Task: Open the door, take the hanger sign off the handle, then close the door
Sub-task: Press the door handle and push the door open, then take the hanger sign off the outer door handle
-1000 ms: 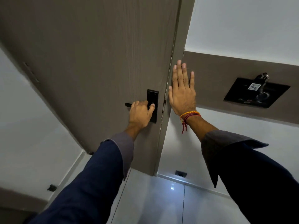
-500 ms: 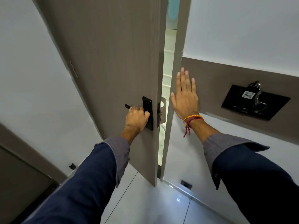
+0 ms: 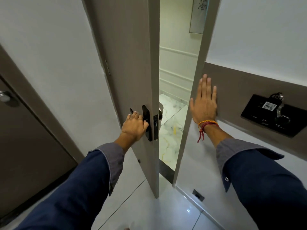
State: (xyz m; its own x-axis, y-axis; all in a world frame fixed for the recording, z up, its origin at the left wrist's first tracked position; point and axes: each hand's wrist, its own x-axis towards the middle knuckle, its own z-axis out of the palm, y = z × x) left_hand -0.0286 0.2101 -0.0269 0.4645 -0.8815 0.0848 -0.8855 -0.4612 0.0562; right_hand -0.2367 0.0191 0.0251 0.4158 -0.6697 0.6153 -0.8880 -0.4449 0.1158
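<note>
The taupe door [image 3: 129, 63] stands partly open, swung toward me, with a gap onto a marble-floored corridor. My left hand [image 3: 134, 126] is closed around the black lever handle [image 3: 132, 111] beside its black plate [image 3: 147, 122]. A pale hanger sign [image 3: 160, 110] peeks out past the door's edge on the outer side, mostly hidden. My right hand [image 3: 205, 103] lies flat with fingers spread on the brown wall panel next to the door frame [image 3: 194, 90].
A black key-card panel [image 3: 272, 115] with a key bunch sits on the wall at right. Another dark door with a round knob [image 3: 5, 97] is at far left. A floor socket [image 3: 198, 195] lies near the frame's foot.
The door has swung from shut to partly open toward me, pulled by my left hand on the handle. My right hand stayed flat on the wall. The hanger sign came into view.
</note>
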